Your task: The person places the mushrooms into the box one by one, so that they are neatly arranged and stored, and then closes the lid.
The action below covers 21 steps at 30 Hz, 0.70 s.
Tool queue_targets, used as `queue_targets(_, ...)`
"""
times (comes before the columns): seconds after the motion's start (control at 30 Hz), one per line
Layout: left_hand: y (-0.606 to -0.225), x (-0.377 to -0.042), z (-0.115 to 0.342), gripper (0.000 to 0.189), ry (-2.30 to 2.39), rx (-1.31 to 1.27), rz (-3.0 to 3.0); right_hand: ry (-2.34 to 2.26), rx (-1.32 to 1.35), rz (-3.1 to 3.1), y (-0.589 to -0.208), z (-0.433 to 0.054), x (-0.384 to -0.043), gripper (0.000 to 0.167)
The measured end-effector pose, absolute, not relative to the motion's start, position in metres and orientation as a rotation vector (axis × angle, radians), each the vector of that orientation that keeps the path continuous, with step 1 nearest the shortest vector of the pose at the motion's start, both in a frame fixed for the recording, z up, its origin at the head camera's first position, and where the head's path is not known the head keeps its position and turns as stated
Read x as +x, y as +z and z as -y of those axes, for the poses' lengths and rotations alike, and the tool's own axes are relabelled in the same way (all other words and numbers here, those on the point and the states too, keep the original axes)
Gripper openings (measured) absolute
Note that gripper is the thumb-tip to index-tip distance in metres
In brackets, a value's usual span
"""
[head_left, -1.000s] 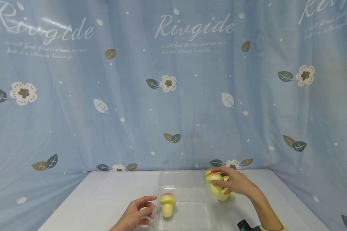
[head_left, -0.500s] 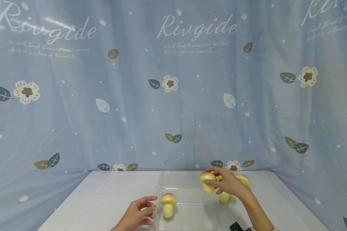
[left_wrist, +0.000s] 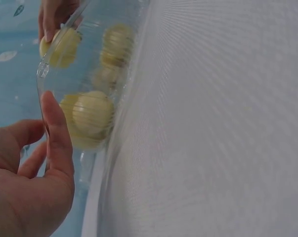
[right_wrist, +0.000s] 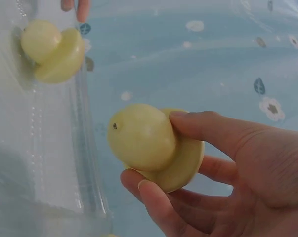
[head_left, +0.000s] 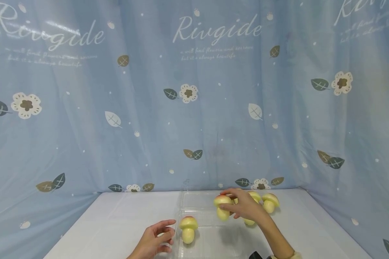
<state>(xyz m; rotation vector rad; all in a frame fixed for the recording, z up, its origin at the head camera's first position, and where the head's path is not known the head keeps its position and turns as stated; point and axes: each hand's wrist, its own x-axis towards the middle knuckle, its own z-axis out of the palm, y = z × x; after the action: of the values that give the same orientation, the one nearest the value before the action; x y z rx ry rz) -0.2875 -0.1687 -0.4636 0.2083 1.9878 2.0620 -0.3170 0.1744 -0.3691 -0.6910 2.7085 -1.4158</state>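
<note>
My right hand (head_left: 244, 205) holds a yellow toy mushroom with a pinkish cap top (head_left: 223, 208), raised above the right part of a clear plastic clamshell box (head_left: 214, 248). In the right wrist view, thumb and fingers (right_wrist: 203, 126) grip this mushroom around its cap, stem end facing the camera. A second toy mushroom (head_left: 188, 230) stands upright inside the box at its left side. My left hand (head_left: 153, 239) is at the box's left edge; in the left wrist view its thumb and fingers (left_wrist: 57, 133) pinch the clear rim.
Several more toy mushrooms stand right of the box; one (head_left: 270, 202) is in full view, others are partly behind my right hand. The box's open lid (head_left: 197, 199) lies toward the back. A blue printed curtain (head_left: 149, 126) encloses the white table (head_left: 107, 230).
My right hand has carried its toy mushroom leftward from the group to above the box, uncovering more mushrooms on the right. My left hand stays at the box's edge.
</note>
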Motion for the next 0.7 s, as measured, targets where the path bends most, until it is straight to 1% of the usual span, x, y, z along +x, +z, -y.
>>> queue_targets(0.4, -0.464, -0.288, 0.168, 0.056, 2.05, 0.215, -2.004, -1.384, -0.608, -2.72, -0.376, -0.159, -0.313, 0.049)
queue_targets(0.53, -0.463, -0.288, 0.17, 0.056, 2.053, 0.229, -2.0, -1.339, -0.618, -2.717, -0.378, -0.152, -0.312, 0.05)
queue_targets(0.7, -0.462, -0.289, 0.17, 0.058, 2.056, 0.253, -1.987, -1.324, -0.659, -2.694, -0.381, -0.146, -0.311, 0.047)
